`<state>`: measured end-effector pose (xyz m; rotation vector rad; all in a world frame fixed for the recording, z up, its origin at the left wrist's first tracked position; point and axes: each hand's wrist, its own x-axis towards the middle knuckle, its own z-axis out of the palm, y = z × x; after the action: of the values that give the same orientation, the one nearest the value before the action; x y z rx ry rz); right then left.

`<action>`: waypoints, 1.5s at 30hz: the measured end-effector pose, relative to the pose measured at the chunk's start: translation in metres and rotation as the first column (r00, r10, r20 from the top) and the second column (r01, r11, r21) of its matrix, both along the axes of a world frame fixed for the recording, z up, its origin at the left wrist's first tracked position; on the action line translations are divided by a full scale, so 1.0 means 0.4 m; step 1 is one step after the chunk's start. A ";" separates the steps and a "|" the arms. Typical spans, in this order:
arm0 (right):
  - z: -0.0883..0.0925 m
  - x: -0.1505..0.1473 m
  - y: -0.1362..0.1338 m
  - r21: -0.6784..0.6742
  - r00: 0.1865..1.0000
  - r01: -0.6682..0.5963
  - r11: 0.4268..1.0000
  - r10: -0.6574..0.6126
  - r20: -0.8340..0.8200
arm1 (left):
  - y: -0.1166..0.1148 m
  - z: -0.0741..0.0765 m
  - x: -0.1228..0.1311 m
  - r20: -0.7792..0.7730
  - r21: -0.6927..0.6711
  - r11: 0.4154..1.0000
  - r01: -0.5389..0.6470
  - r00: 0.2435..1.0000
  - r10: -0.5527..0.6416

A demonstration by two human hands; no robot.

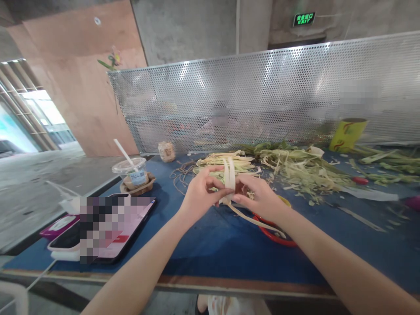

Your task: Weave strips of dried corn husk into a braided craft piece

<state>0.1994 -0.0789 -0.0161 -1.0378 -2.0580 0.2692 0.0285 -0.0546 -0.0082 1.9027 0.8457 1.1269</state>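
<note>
My left hand (200, 192) and my right hand (259, 197) meet above the blue table (203, 245), both pinched on pale leaf strips (229, 175). The strips loop up between my fingers, and one long strip trails down to the right past my right wrist. Under my right hand lie red-handled scissors (274, 234), partly hidden by my forearm. A pile of cut pale strips (226, 162) lies just beyond my hands.
A heap of green leaves and husks (302, 168) spreads over the back right. A lidded plastic cup with a straw (133, 170) stands at left, a phone (108, 227) near it. A perforated metal screen (262, 92) backs the table, a yellow cup (348, 133) beside it.
</note>
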 end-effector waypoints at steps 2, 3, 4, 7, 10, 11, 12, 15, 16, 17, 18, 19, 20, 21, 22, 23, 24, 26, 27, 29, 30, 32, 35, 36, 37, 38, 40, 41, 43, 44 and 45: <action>0.000 -0.002 0.000 0.010 1.000 0.022 1.000 -0.022 0.013 | 0.000 0.000 0.000 0.004 0.023 1.000 -0.002 1.000 0.002; 0.000 -0.004 0.001 0.007 0.999 0.040 0.999 -0.040 0.002 | -0.001 0.000 0.001 -0.003 0.050 0.999 -0.010 1.000 0.010; -0.001 -0.007 0.002 -0.004 0.998 0.057 0.998 -0.058 -0.020 | -0.002 -0.001 0.001 -0.014 0.084 0.996 -0.020 1.000 0.021; -0.010 -0.018 0.008 -0.111 0.985 0.050 0.993 -0.067 -0.162 | -0.009 -0.008 0.003 -0.054 0.237 0.969 -0.075 0.994 0.091; -0.021 -0.022 0.018 -0.248 0.937 -0.020 0.969 -0.068 -0.343 | -0.017 -0.018 0.006 -0.096 0.443 0.893 -0.081 0.986 0.138; -0.023 -0.022 0.022 -0.269 0.920 -0.035 0.963 -0.074 -0.384 | -0.020 -0.021 0.007 -0.100 0.480 0.874 -0.066 0.986 0.130; -0.024 -0.020 0.024 -0.276 0.907 -0.043 0.960 -0.078 -0.413 | -0.021 -0.023 0.009 -0.095 0.490 0.870 -0.052 0.989 0.112; -0.021 -0.013 0.029 -0.252 0.888 -0.055 0.966 -0.068 -0.456 | -0.018 -0.025 0.011 -0.025 0.382 0.923 -0.041 0.998 0.055; -0.020 -0.011 0.028 -0.245 0.886 -0.058 0.968 -0.063 -0.459 | -0.015 -0.025 0.012 -0.006 0.329 0.944 -0.037 0.999 0.042; -0.018 -0.010 0.028 -0.242 0.886 -0.062 0.968 -0.058 -0.460 | -0.012 -0.023 0.012 -0.003 0.280 0.959 -0.031 0.999 0.033; -0.016 -0.009 0.027 -0.241 0.887 -0.066 0.968 -0.054 -0.458 | -0.010 -0.022 0.012 -0.013 0.241 0.970 -0.025 1.000 0.029; -0.015 -0.009 0.025 -0.243 0.888 -0.069 0.968 -0.051 -0.456 | -0.008 -0.020 0.012 -0.032 0.212 0.977 -0.024 0.999 0.031; -0.014 -0.009 0.024 -0.245 0.889 -0.074 0.967 -0.048 -0.456 | -0.006 -0.019 0.011 -0.058 0.191 0.981 -0.027 0.998 0.039; -0.013 -0.010 0.022 -0.248 0.889 -0.085 0.965 -0.040 -0.457 | -0.006 -0.017 0.011 -0.084 0.179 0.983 -0.033 0.995 0.048; -0.012 -0.012 0.021 -0.249 0.889 -0.101 0.963 -0.025 -0.458 | -0.006 -0.015 0.011 -0.100 0.175 0.984 -0.041 0.993 0.059; -0.011 -0.014 0.020 -0.249 0.888 -0.116 0.961 -0.012 -0.460 | -0.007 -0.014 0.011 -0.106 0.177 0.983 -0.051 0.992 0.071; -0.011 -0.015 0.019 -0.245 0.887 -0.128 0.961 0.001 -0.462 | -0.008 -0.014 0.011 -0.106 0.183 0.981 -0.061 0.991 0.081; -0.011 -0.018 0.020 -0.226 0.886 -0.137 0.964 0.017 -0.464 | -0.009 -0.014 0.011 -0.102 0.205 0.976 -0.079 0.990 0.102; -0.012 -0.019 0.021 -0.218 0.887 -0.132 0.967 0.017 -0.462 | -0.010 -0.016 0.011 -0.103 0.221 0.971 -0.088 0.988 0.113; -0.016 -0.020 0.025 -0.218 0.885 -0.107 0.970 -0.007 -0.465 | -0.011 -0.019 0.010 -0.110 0.275 0.956 -0.100 0.985 0.135; -0.018 -0.020 0.027 -0.230 0.881 -0.101 0.968 -0.020 -0.472 | -0.012 -0.021 0.010 -0.116 0.320 0.942 -0.101 0.983 0.145; -0.023 -0.019 0.031 -0.267 0.861 -0.108 0.958 -0.044 -0.506 | -0.015 -0.024 0.010 -0.135 0.433 0.898 -0.085 0.978 0.158; -0.025 -0.020 0.036 -0.302 0.817 -0.170 0.938 -0.037 -0.575 | -0.021 -0.027 0.012 -0.154 0.580 0.814 -0.030 0.977 0.146; -0.024 -0.020 0.036 -0.309 0.804 -0.184 0.933 -0.038 -0.593 | -0.023 -0.028 0.013 -0.153 0.615 0.788 -0.009 0.979 0.131; -0.022 -0.020 0.036 -0.315 0.790 -0.188 0.930 -0.047 -0.611 | -0.023 -0.030 0.013 -0.146 0.641 0.767 0.008 0.983 0.111; -0.020 -0.021 0.036 -0.323 0.777 -0.188 0.927 -0.061 -0.627 | -0.023 -0.031 0.014 -0.133 0.657 0.754 0.021 0.987 0.088; -0.015 -0.021 0.034 -0.343 0.740 -0.197 0.918 -0.090 -0.667 | -0.022 -0.033 0.016 -0.111 0.642 0.766 0.035 0.993 0.048; -0.012 -0.022 0.034 -0.349 0.723 -0.211 0.913 -0.094 -0.684 | -0.021 -0.033 0.016 -0.101 0.615 0.788 0.034 0.994 0.036; -0.008 -0.022 0.032 -0.352 0.703 -0.236 0.906 -0.090 -0.705 | -0.019 -0.031 0.016 -0.084 0.535 0.845 0.015 0.996 0.036; -0.007 -0.022 0.032 -0.354 0.702 -0.240 0.904 -0.090 -0.706 | -0.018 -0.030 0.016 -0.089 0.493 0.870 0.004 0.995 0.046; -0.006 -0.022 0.032 -0.355 0.704 -0.240 0.904 -0.090 -0.704 | -0.018 -0.028 0.015 -0.098 0.456 0.890 -0.010 0.993 0.061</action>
<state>0.1906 -0.0661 -0.0187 -0.8886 -1.3381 1.0397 0.0344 -0.0619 -0.0195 2.3599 0.7183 1.3414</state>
